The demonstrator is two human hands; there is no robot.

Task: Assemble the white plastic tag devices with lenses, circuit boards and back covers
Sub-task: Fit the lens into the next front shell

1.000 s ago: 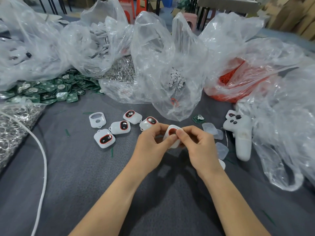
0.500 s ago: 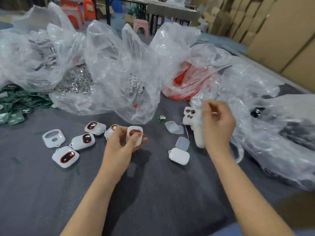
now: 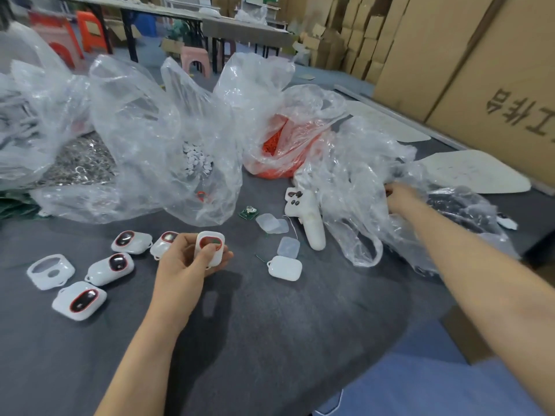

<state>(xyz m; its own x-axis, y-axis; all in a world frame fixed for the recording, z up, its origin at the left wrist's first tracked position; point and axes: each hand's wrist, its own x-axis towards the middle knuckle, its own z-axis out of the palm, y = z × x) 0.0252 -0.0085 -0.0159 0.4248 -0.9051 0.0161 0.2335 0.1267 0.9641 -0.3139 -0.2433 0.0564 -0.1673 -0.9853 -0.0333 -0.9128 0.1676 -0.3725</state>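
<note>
1. Tag shell (image 3: 210,250), white with red-rimmed window, pinched in left hand (image 3: 183,267) above grey table (image 3: 270,325).
2. Right hand (image 3: 401,197) among clear bag (image 3: 354,181) folds, well right of shell; blurred, grip impossible to tell.

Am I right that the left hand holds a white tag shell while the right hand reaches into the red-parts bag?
No: the head view shows the left hand holding the white tag shell, but the right hand at the far-right clear bag.

right hand (image 3: 401,199) blurred, fingertips hidden in clear bag (image 3: 357,172)
</note>
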